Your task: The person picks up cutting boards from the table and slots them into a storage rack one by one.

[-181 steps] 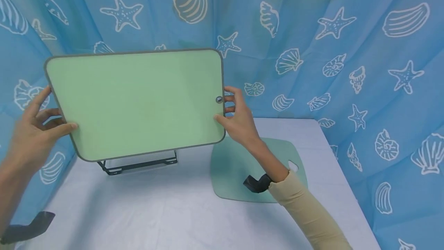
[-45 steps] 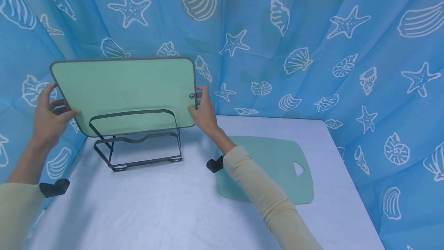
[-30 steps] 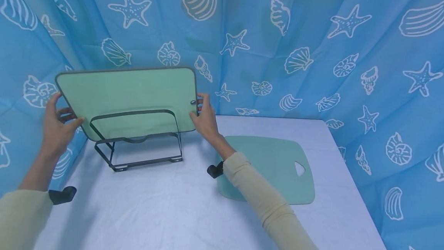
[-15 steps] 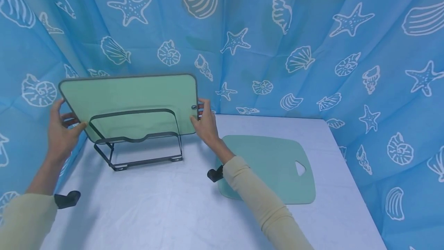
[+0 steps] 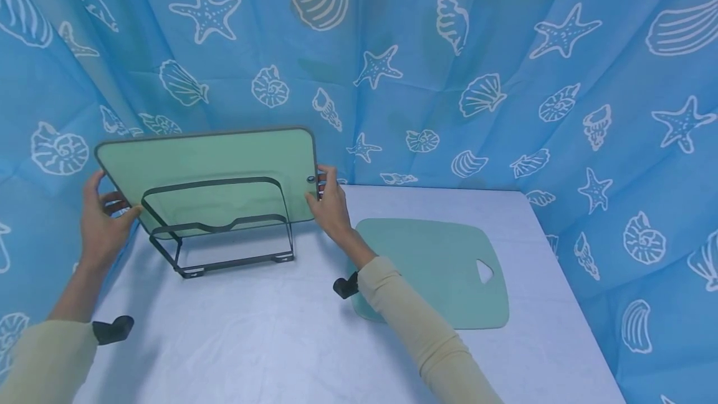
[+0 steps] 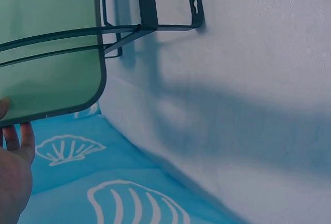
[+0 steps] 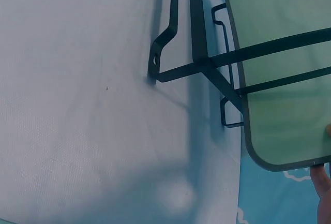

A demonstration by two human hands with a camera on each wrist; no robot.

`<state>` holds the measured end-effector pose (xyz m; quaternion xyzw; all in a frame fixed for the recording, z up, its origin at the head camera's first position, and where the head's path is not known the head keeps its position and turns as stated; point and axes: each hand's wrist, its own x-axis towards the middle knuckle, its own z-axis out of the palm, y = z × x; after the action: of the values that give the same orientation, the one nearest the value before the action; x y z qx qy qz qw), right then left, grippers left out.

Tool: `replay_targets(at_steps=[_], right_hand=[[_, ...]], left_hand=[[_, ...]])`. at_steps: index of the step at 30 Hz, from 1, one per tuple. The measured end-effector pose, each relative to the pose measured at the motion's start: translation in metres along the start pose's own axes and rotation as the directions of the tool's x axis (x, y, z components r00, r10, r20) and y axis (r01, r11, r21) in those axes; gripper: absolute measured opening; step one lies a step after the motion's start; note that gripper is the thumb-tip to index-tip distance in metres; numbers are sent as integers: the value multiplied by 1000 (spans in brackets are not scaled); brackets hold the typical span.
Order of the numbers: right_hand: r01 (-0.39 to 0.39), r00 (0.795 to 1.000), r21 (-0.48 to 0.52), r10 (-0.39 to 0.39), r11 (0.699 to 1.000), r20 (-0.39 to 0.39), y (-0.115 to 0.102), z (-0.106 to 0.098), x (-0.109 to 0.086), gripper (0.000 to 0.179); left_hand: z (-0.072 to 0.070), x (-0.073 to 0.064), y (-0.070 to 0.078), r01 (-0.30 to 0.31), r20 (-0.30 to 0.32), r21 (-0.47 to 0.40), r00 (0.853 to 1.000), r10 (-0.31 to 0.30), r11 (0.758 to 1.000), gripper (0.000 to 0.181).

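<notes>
Both hands hold a green cutting board (image 5: 224, 153) with a dark grey rim and a small ringed hole near its right end. The left hand (image 5: 105, 226) pinches its left edge, thumb on the near face; the right hand (image 5: 333, 207) grips the right edge likewise. The board sits behind the front hoops of a black metal rack (image 5: 230, 263), leaning, its lower edge just above the table. In the left wrist view, fingers of the left hand (image 6: 15, 182) lie behind the board's rim. The right wrist view shows the board (image 7: 284, 131) beside the rack's bars (image 7: 199, 27).
A second, plain green cutting board (image 5: 443, 267) with a triangular handle hole lies flat on the white-covered table (image 5: 252, 329), partly under the right forearm. A blue curtain (image 5: 392, 111) with white shell prints hangs behind and at both sides.
Both hands have carried the cutting board back and left from in front of the rack, then lowered it behind the front hoops. It keeps sinking slightly. The flat board has stayed put.
</notes>
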<state>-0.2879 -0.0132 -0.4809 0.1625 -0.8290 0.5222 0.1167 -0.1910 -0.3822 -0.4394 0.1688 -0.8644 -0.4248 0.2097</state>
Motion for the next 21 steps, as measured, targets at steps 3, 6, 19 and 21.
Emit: replay_targets(at_steps=[3, 6, 19, 21], right_hand=[[2, 1000, -10, -2, 1000, -1, -1, 0, 0, 59], [12, 1000, -32, -12, 999, -2, -1, 1, -1, 59], [-4, 1000, -41, 5, 999, 18, -2, -1, -4, 61], [4, 999, -26, -3, 1000, 32, -2, -3, -4, 61]], left_hand=[[1, 1, -2, 11, -5, 2, 1000, -11, 1000, 88], [2, 0, -3, 6, 4, -1, 1000, -6, 1000, 88], [-1, -7, 1, -50, 25, -15, 998, 51, 999, 82], [-3, -8, 2, -38, 20, -8, 999, 39, 999, 81]])
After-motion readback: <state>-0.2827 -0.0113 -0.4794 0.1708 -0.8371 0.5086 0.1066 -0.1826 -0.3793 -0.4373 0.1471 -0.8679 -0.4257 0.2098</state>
